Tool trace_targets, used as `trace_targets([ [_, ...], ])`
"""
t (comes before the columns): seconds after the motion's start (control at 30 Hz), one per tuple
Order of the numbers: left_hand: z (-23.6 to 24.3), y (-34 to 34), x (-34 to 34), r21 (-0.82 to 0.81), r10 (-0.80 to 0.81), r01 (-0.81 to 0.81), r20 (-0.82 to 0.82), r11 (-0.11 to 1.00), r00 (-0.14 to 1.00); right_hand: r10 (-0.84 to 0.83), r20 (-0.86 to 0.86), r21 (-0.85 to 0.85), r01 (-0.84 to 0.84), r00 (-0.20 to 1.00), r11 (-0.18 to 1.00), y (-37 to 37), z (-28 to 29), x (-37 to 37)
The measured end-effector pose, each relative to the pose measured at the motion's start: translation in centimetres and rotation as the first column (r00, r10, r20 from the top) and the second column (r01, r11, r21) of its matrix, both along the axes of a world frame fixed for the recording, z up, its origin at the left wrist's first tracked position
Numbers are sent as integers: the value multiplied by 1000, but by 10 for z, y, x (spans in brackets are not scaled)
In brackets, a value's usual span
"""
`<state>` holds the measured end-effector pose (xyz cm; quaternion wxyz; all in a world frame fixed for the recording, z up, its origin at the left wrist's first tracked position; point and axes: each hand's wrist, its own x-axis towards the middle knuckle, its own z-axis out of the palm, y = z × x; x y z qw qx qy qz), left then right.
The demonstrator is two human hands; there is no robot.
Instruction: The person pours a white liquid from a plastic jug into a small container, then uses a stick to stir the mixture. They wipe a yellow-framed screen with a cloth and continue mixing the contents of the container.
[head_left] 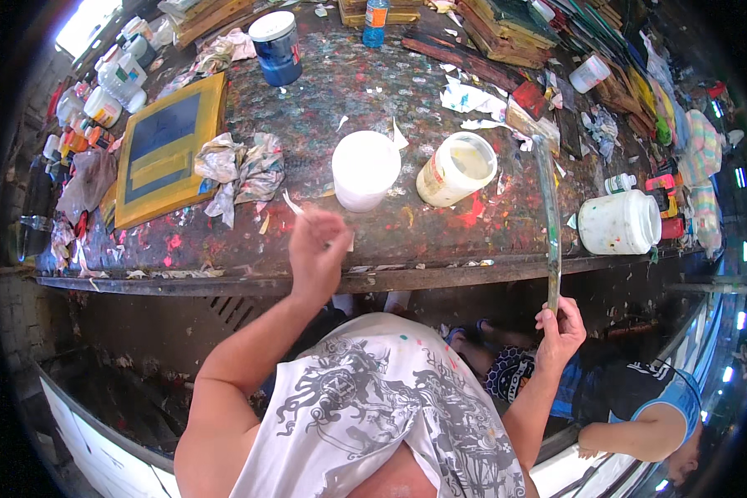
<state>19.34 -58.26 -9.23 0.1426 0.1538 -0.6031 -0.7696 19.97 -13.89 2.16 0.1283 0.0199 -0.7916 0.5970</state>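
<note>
My left hand [319, 249] is raised over the front of the paint-stained table, fingers curled, with a thin white strip [293, 202] at the fingertips. Just beyond it stand a white tub [366, 166] full of white material and an open cream tub [456, 170] with pale contents. My right hand [559, 330] grips the lower end of a long, stained stick [553, 232], which reaches over the table edge up to some scraps and a pale block at the right back.
A yellow screen frame [166, 153], crumpled cloths [249, 170], a dark blue tub [275, 51], a large white jug [618, 222], bottles and stacked boards crowd the table [324, 100]. Another person [622, 407] lies or leans low at the right, below the table's edge.
</note>
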Motion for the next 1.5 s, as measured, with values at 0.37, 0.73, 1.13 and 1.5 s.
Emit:
trace_targets([
  [0.37,37,87,-57,-450,-327,291,-2,844,945,106,48,267,-115,993,957,52,-50,-77],
  [0.73,32,158,-173,-561,-2,-15,-30,828,1000,180,66,-159,-168,981,973,107,-70,-148],
  [1.13,170,76,-125,-779,-25,-377,-448,501,893,390,22,-240,-374,921,896,83,-88,-219],
  [1.5,243,-12,-90,-879,111,-30,-93,-477,989,242,-191,189,-207,951,960,42,-100,-205],
])
